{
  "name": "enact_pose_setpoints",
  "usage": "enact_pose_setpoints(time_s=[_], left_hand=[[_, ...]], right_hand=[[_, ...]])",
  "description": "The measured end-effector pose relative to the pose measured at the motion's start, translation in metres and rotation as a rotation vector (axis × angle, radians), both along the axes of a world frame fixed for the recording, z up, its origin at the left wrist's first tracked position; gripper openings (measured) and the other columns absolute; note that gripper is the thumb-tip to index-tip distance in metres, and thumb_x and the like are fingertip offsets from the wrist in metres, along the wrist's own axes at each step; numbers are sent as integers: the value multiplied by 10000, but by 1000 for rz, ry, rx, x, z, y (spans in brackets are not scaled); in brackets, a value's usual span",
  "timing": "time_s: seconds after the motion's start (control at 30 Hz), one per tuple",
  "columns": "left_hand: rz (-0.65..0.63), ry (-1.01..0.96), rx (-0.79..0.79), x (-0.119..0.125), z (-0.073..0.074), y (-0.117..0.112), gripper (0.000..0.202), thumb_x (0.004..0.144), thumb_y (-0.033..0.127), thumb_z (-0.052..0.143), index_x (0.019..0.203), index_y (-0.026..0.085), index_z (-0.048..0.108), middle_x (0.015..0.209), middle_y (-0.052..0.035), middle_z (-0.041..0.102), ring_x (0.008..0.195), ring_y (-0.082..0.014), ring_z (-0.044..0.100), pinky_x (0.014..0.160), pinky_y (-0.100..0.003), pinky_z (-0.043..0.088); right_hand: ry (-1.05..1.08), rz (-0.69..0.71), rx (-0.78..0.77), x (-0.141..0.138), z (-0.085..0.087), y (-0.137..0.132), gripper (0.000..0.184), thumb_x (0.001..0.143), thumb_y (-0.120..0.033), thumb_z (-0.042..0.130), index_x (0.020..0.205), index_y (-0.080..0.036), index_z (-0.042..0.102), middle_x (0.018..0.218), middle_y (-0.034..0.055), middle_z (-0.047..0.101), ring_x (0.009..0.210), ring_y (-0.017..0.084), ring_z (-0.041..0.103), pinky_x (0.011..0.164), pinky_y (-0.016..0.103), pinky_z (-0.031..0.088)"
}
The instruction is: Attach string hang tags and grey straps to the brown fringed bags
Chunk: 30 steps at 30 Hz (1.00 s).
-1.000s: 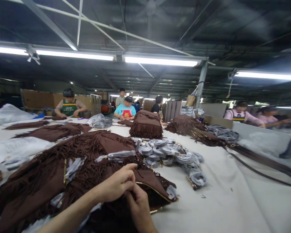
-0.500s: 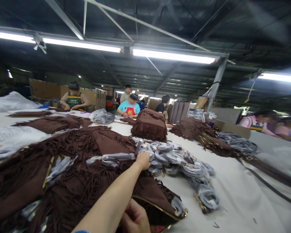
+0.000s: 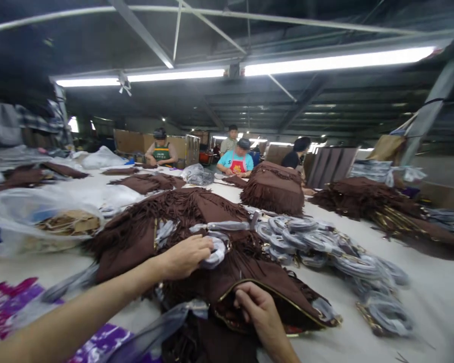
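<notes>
My left hand (image 3: 191,254) is closed on a coiled strap (image 3: 216,254) wrapped in clear plastic, above a heap of fringed brown bags (image 3: 124,239). Lower right of it, my right hand (image 3: 259,307) has its fingers curled at the gold-zippered mouth of a brown fringed bag (image 3: 263,272), gripping its edge. This bag's mouth gapes, and reddish lining shows inside. A pile of similar wrapped strap coils (image 3: 318,242) lies to the right of the bag.
A stack of fringed brown bags (image 3: 274,189) stands beyond the straps, with more brown pieces (image 3: 366,196) at the right. On the left is a clear plastic sack (image 3: 18,212) of scraps. Purple printed plastic (image 3: 102,343) lies near me. Several co-workers (image 3: 236,161) are across the table.
My left hand has moved left from the strap pile, bringing a coiled strap over the bags. My right hand has come further into view at the bag's mouth. The view has swung left.
</notes>
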State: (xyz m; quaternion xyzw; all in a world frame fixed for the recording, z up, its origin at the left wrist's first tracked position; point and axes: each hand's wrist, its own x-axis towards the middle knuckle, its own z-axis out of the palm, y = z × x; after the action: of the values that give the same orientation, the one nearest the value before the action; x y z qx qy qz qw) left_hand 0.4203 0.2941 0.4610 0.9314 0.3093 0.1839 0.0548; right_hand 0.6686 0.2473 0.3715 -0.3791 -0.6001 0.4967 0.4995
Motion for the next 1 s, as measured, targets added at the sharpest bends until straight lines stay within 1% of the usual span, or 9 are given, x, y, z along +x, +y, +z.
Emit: enact_pose_setpoints(time_s=[0.07,0.13,0.23,0.33,0.43,0.53,0.67,0.77,1.0], left_hand=[[8,97,-8,-24,-5,-27,441,706,-4,498,1087,196,597,1434,-102,499,1371,-248,394,1170,-410,227],[54,116,-41,-30,-4,-40,383,724,46,530,1066,194,618,1409,-104,526,1332,-264,442,1139,-401,291],[239,45,-27,-6,4,-37,186,841,199,536,983,183,655,1141,-113,676,1138,-279,582,1030,-408,401],[342,37,73,34,1,-20,205,801,291,642,953,156,669,1186,-162,635,1213,-351,500,1070,-502,328],[374,117,66,60,-15,-4,127,767,163,647,885,125,678,1113,-198,647,1211,-372,489,1099,-564,259],[379,86,43,62,-27,1,141,806,71,557,869,127,669,1039,-166,672,1187,-316,527,1120,-522,255],[399,-132,22,57,-20,-11,126,860,118,539,873,183,646,1032,-90,699,1258,-288,492,1142,-573,179],[364,-254,36,64,-14,-25,126,874,135,537,861,201,643,969,-58,720,1220,-260,534,1160,-578,118],[345,-371,131,81,-30,-38,178,845,109,503,831,205,652,885,-55,713,1163,-259,555,1171,-580,86]], right_hand=[[-21,0,1,-2,2,-3,446,771,-605,685,717,-164,650,607,0,609,436,87,399,442,224,293],[-31,-4,4,-3,3,-6,438,765,-602,692,730,-168,647,608,-1,609,439,93,403,439,227,299],[-34,-43,35,-5,3,-9,422,772,-585,697,707,-174,622,608,-5,603,449,95,409,445,227,311],[-51,-87,68,-5,3,-12,411,799,-570,678,699,-177,614,613,-10,590,460,96,414,456,229,317],[-69,-101,88,-4,3,-14,425,834,-580,633,701,-176,615,625,-10,580,461,94,408,462,233,311],[-61,-107,87,-3,5,-16,437,858,-587,600,714,-175,608,616,-19,548,462,91,381,460,233,284],[-26,-61,30,-2,10,-18,448,862,-591,589,680,-182,572,562,-49,452,464,90,312,450,237,218],[-2,-52,19,-3,14,-19,433,854,-577,599,671,-186,563,571,-44,455,511,105,328,479,242,232],[-37,-74,46,-7,17,-19,417,850,-538,595,621,-195,533,571,-35,479,563,130,382,559,261,296]])
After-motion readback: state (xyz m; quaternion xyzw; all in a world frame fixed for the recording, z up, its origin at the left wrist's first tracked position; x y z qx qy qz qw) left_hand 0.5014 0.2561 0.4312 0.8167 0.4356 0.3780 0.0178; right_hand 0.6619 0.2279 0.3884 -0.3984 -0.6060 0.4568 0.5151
